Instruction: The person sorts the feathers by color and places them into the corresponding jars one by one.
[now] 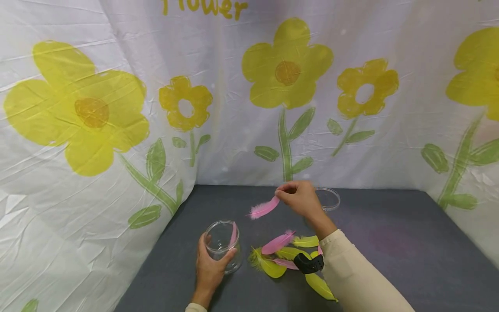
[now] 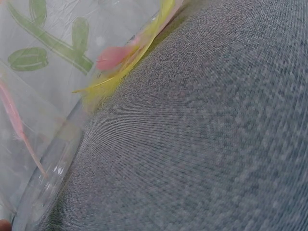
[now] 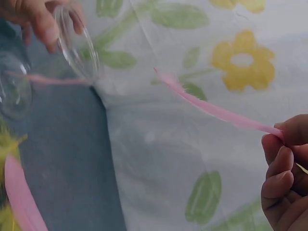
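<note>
My left hand (image 1: 210,266) grips a clear plastic jar (image 1: 221,238), its thumb and fingers curled round the sides. One pink feather (image 1: 233,234) stands inside the jar; the left wrist view shows that feather (image 2: 13,113) through the clear wall. Above the table, my right hand (image 1: 302,200) pinches a second pink feather (image 1: 265,208) by one end, and its free end points left toward the jar. In the right wrist view this held feather (image 3: 216,110) stretches out from the fingertips of the right hand (image 3: 286,178).
Several yellow and pink feathers lie in a pile (image 1: 278,260) right of the jar, partly under the right forearm. A clear round lid (image 1: 328,199) rests near the table's back edge. Flower-printed cloth (image 1: 234,143) hangs behind and beside the dark grey table (image 1: 390,242).
</note>
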`<state>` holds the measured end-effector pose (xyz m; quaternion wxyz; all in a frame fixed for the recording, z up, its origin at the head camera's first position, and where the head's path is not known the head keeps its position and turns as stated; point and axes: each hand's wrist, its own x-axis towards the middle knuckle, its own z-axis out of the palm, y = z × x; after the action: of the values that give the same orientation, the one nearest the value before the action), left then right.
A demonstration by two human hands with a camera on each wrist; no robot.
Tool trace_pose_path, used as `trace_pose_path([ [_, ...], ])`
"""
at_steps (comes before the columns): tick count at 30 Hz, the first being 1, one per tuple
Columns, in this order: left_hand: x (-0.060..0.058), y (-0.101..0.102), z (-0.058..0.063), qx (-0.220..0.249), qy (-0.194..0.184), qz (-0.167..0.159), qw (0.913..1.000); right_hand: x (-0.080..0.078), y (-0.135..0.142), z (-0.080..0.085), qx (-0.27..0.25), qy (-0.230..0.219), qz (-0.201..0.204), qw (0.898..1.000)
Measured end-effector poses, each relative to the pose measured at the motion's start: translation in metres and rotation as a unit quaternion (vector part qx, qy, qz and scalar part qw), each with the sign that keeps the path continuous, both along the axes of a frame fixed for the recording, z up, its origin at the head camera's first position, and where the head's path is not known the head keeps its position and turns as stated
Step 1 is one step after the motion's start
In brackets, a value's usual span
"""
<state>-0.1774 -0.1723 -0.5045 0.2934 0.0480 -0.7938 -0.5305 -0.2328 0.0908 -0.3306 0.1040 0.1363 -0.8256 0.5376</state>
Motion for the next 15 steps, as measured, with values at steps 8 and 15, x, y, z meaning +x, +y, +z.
trace_pose_path([
  [8,-0.001,0.000,-0.002,0.004,0.013,0.001,0.9999,-0.003,-0.038,-0.005,0.016,0.024,0.034,0.999],
  [15,-0.001,0.000,-0.003,0.003,0.011,0.002,0.9999,-0.006,-0.064,-0.024,0.067,0.010,0.046,0.997],
])
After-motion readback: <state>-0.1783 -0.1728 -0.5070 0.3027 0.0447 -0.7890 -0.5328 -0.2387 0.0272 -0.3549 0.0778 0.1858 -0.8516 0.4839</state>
